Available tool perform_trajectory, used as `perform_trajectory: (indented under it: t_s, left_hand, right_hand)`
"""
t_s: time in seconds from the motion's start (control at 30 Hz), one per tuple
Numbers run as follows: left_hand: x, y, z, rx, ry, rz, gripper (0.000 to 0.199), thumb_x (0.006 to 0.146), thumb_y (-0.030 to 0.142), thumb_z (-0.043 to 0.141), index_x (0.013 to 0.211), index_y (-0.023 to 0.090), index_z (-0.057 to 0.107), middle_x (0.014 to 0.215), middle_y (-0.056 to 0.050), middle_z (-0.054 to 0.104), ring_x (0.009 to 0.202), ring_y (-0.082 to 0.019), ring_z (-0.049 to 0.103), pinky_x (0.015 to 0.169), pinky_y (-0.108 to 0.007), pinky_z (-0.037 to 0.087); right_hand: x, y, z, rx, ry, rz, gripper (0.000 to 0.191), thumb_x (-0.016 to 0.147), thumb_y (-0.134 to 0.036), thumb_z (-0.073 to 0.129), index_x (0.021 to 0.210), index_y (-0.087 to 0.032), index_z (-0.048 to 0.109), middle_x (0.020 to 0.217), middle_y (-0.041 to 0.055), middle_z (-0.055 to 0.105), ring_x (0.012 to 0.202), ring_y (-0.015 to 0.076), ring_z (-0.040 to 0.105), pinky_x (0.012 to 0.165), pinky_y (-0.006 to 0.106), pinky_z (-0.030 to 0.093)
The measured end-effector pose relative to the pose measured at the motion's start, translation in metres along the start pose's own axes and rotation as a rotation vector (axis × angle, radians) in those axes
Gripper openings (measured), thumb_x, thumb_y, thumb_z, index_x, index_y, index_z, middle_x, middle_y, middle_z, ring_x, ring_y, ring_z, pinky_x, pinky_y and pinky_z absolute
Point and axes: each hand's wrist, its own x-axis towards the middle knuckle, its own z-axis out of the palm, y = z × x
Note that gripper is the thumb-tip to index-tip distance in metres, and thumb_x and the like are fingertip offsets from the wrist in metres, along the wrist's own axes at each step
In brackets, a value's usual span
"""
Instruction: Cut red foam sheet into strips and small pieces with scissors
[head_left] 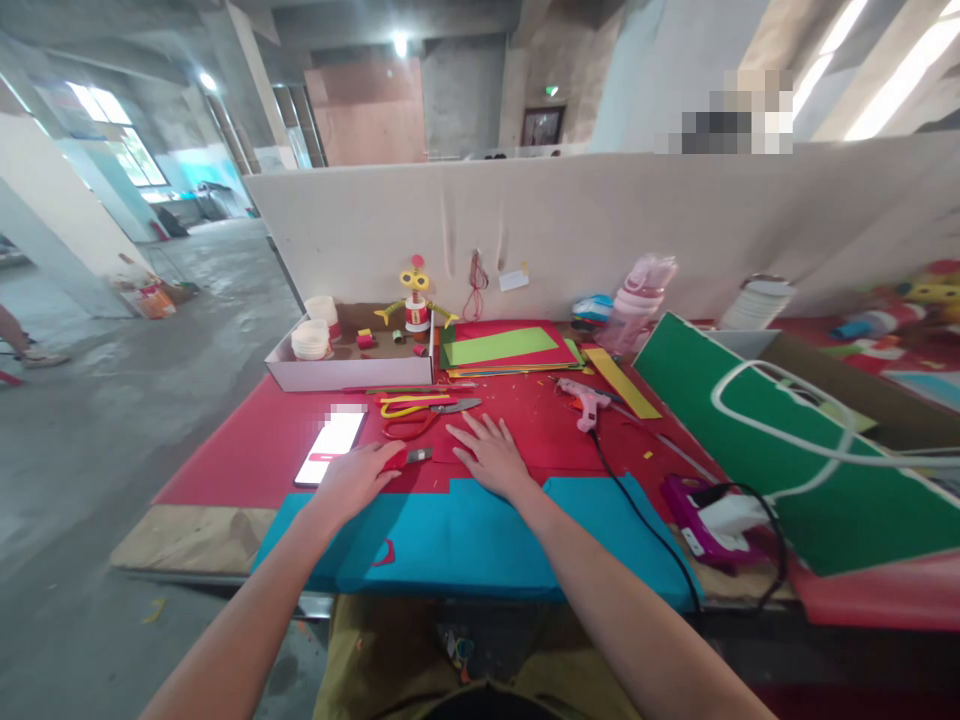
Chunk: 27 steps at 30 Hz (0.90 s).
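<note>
My left hand (358, 482) is at the left of the red work surface, thumb and fingers closed around a red-handled tool with a flat grey end (418, 455); its exact kind is unclear. Just behind that hand lies a phone with a lit screen (337, 440). My right hand (491, 458) lies palm down with its fingers spread on a sheet of red paper (555, 445), holding nothing. Beyond the hands are scissors with red handles (409, 427) and a yellow-handled pair (405, 405). Blue paper (465, 540) covers the table's near edge under my forearms.
A white tray (349, 375) holds paper cups and small rolls, with a paper figure (416, 310) behind. Coloured sheets (499, 347) are stacked at the back. Rightward are a pink glue gun (585, 400), its cord, a purple power strip (712, 525) and a tilted green board (795, 460).
</note>
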Motion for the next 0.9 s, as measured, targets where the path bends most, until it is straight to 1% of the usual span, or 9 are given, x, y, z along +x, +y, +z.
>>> perform_trajectory:
  t_s: [0.03,0.1,0.2,0.33,0.57,0.63,0.77,0.83,0.9]
  left_hand:
    - [0.000,0.000,0.000,-0.006,-0.015,0.018,0.043,0.092,0.040,0.044,0.134,0.031,0.046,0.118,-0.008,0.061,0.099,-0.023,0.061,0.070,-0.028,0.046]
    - [0.000,0.000,0.000,-0.006,-0.014,0.057,0.039,0.092,0.038,0.044,0.130,0.030,0.049,0.118,-0.007,0.060,0.099,-0.022,0.060,0.070,-0.027,0.046]
    - [0.000,-0.001,0.001,0.011,0.046,0.101,0.038,0.093,0.033,0.044,0.129,0.028,0.053,0.116,-0.007,0.059,0.102,-0.022,0.057,0.075,-0.028,0.046]
    - [0.002,-0.003,0.005,0.040,0.125,0.125,0.038,0.092,0.027,0.045,0.128,0.027,0.055,0.109,-0.008,0.060,0.102,-0.023,0.054,0.083,-0.033,0.044]
    - [0.004,-0.009,0.012,-0.035,0.171,0.150,0.038,0.091,0.023,0.046,0.126,0.029,0.058,0.110,-0.007,0.058,0.103,-0.021,0.051,0.087,-0.034,0.042]
    - [0.003,-0.010,0.012,-0.042,0.183,0.146,0.038,0.091,0.023,0.046,0.126,0.029,0.058,0.110,-0.007,0.058,0.102,-0.022,0.051,0.086,-0.034,0.042]
    - [0.002,-0.010,0.012,-0.042,0.198,0.143,0.037,0.090,0.024,0.047,0.126,0.028,0.059,0.108,-0.007,0.058,0.102,-0.022,0.051,0.086,-0.035,0.042]
    - [0.003,-0.010,0.014,-0.044,0.189,0.144,0.038,0.090,0.024,0.047,0.127,0.028,0.058,0.107,-0.007,0.057,0.102,-0.022,0.052,0.085,-0.034,0.043]
    - [0.004,-0.010,0.017,-0.038,0.183,0.143,0.039,0.090,0.024,0.048,0.128,0.027,0.057,0.107,-0.007,0.057,0.101,-0.022,0.052,0.084,-0.033,0.043]
  right_hand:
    - [0.000,0.000,0.000,-0.010,-0.017,-0.003,0.048,0.096,-0.054,0.026,0.142,-0.044,0.035,0.155,-0.0048,0.024,0.143,0.0295,0.019,0.115,0.050,0.010]
    - [0.001,0.000,0.000,-0.029,-0.050,0.003,0.047,0.096,-0.054,0.022,0.141,-0.047,0.034,0.156,-0.0063,0.022,0.143,0.0298,0.017,0.114,0.052,0.009]
    - [0.002,0.000,0.002,-0.039,-0.071,0.008,0.049,0.096,-0.055,0.018,0.142,-0.047,0.031,0.156,-0.0066,0.021,0.144,0.0303,0.015,0.114,0.052,0.008]
    - [0.003,0.000,0.003,-0.034,-0.078,0.007,0.049,0.096,-0.056,0.017,0.143,-0.047,0.030,0.156,-0.0071,0.020,0.144,0.0312,0.014,0.114,0.052,0.007]
    - [0.003,0.000,0.001,-0.033,-0.113,0.013,0.049,0.096,-0.055,0.017,0.143,-0.048,0.028,0.157,-0.0072,0.019,0.144,0.0298,0.011,0.115,0.052,0.005]
    - [0.003,0.000,0.001,-0.030,-0.103,0.009,0.048,0.096,-0.054,0.019,0.143,-0.048,0.028,0.156,-0.0068,0.020,0.144,0.0302,0.012,0.114,0.053,0.006]
    - [0.001,-0.001,-0.002,-0.015,-0.019,-0.028,0.046,0.097,-0.046,0.026,0.143,-0.047,0.028,0.158,-0.0081,0.012,0.144,0.0308,0.012,0.114,0.054,0.010]
    - [0.000,0.000,-0.004,-0.003,-0.057,-0.087,0.044,0.098,-0.044,0.024,0.141,-0.047,0.033,0.157,-0.0103,0.018,0.144,0.0284,0.011,0.114,0.053,0.009]
    - [0.001,0.000,-0.005,0.011,-0.129,-0.126,0.045,0.099,-0.047,0.019,0.140,-0.047,0.036,0.154,-0.0110,0.027,0.144,0.0271,0.012,0.114,0.054,0.007]
